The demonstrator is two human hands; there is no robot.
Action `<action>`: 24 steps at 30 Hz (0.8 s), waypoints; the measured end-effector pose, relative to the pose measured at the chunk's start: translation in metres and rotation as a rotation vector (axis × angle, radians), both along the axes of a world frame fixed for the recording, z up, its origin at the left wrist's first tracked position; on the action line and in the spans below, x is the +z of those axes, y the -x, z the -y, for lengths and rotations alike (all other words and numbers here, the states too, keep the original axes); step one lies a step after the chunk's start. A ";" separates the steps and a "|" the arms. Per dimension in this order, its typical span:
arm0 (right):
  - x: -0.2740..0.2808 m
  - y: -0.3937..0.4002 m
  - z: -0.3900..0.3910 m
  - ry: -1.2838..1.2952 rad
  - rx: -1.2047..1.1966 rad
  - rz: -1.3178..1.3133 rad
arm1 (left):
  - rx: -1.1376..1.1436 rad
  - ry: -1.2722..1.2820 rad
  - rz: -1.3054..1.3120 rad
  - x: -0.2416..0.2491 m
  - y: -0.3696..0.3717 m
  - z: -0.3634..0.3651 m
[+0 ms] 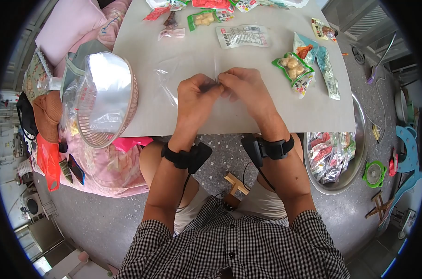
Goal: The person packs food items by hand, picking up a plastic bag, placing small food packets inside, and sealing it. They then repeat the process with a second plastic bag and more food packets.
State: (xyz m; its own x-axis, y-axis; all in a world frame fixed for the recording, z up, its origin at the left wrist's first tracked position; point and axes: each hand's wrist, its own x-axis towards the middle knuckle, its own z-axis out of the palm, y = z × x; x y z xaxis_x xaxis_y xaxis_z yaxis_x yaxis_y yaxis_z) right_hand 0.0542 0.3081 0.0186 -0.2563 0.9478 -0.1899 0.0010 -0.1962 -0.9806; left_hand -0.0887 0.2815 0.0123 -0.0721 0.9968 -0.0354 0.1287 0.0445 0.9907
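Note:
My left hand [194,100] and my right hand [246,90] meet over the near middle of the table, thumbs and fingertips pinched together. Between them they grip the edge of a clear plastic bag [166,86], whose shiny film spreads to the left and beyond my fingers. The exact spot of the pinch is partly hidden by the fingers. Beyond the hands lies a flat silver-white printed food packet [242,36]. To the right of my right hand sits a green-edged packet of round tan pieces [293,69].
An oval basket [133,100] holding clear plastic bags stands at the table's left edge. More snack packets [204,18] lie along the far side, with a long teal packet [328,72] at right. A metal basin [334,186] full of packets is on the floor.

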 end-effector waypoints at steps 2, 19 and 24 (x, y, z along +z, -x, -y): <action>0.002 0.002 0.001 -0.008 -0.007 0.036 | -0.003 0.001 0.000 -0.002 0.001 0.000; -0.010 -0.002 -0.003 0.047 0.053 -0.072 | -0.096 0.149 0.280 0.000 0.015 -0.002; -0.010 -0.002 -0.003 0.032 0.058 -0.044 | -0.110 0.162 0.260 -0.002 0.016 -0.002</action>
State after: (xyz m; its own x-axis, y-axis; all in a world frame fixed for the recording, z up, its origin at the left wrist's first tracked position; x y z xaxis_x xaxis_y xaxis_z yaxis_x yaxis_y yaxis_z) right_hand 0.0563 0.3111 0.0087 -0.3194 0.9248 -0.2067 -0.0301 -0.2279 -0.9732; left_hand -0.1046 0.2836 0.0102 0.0676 0.9779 -0.1976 -0.1145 0.2044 0.9722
